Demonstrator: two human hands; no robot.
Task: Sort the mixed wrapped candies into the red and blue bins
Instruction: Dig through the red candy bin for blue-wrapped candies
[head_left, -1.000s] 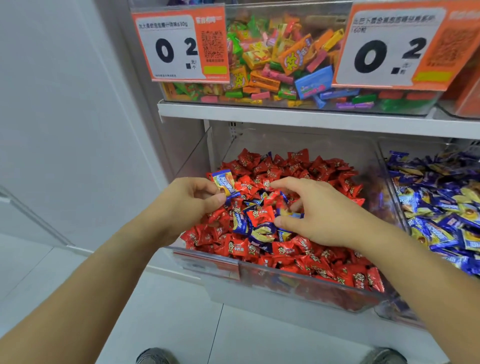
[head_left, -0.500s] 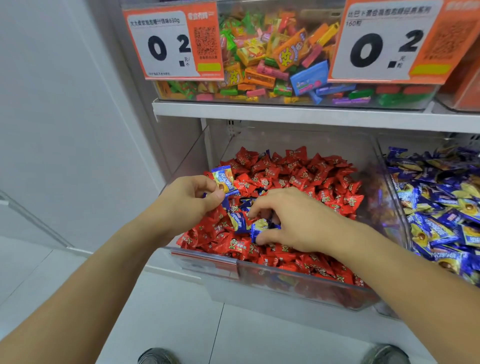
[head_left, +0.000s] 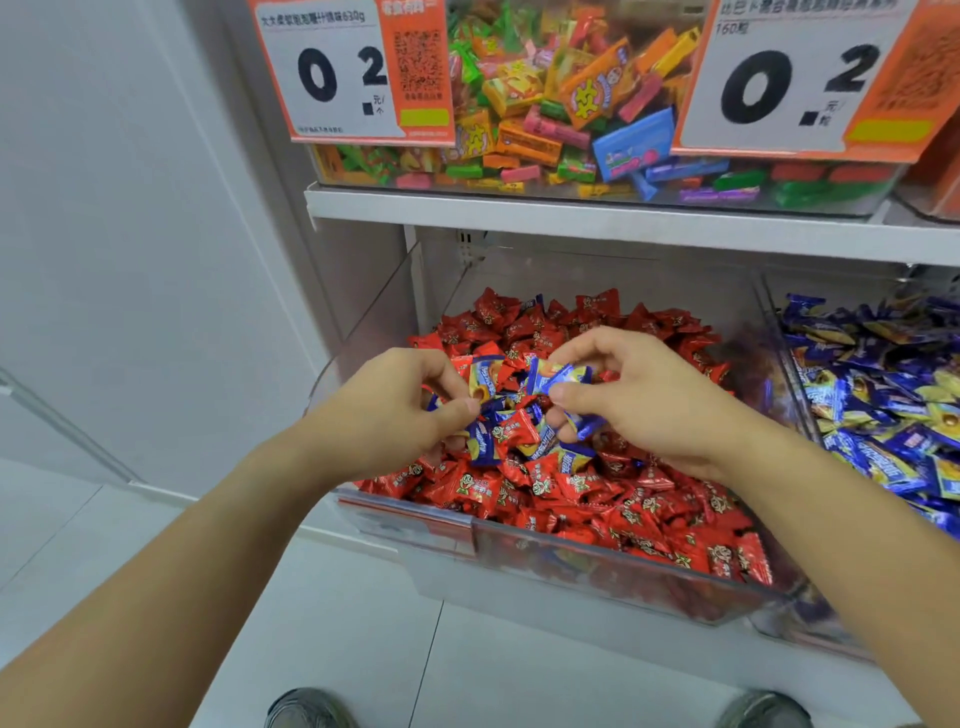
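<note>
A clear bin (head_left: 597, 564) on the lower shelf holds red wrapped candies (head_left: 571, 493) with several blue wrapped candies (head_left: 519, 431) mixed in at its middle. My left hand (head_left: 395, 410) holds blue candies, one of them (head_left: 485, 376) pinched between thumb and fingers. My right hand (head_left: 649, 400) pinches another blue candy (head_left: 558, 375) above the pile and has more blue wrappers tucked under its curled fingers. To the right, a second clear bin (head_left: 774, 332) is full of blue candies (head_left: 883, 395).
An upper shelf (head_left: 571, 213) carries a clear bin of mixed colourful candy boxes (head_left: 561, 109) with two orange price tags (head_left: 353, 73). A white wall stands to the left. My shoes (head_left: 306, 709) show on the pale floor below.
My right hand has lifted out of the pile with a blue candy pinched in its fingers. My left hand has shifted slightly right toward it, still holding its blue candies.
</note>
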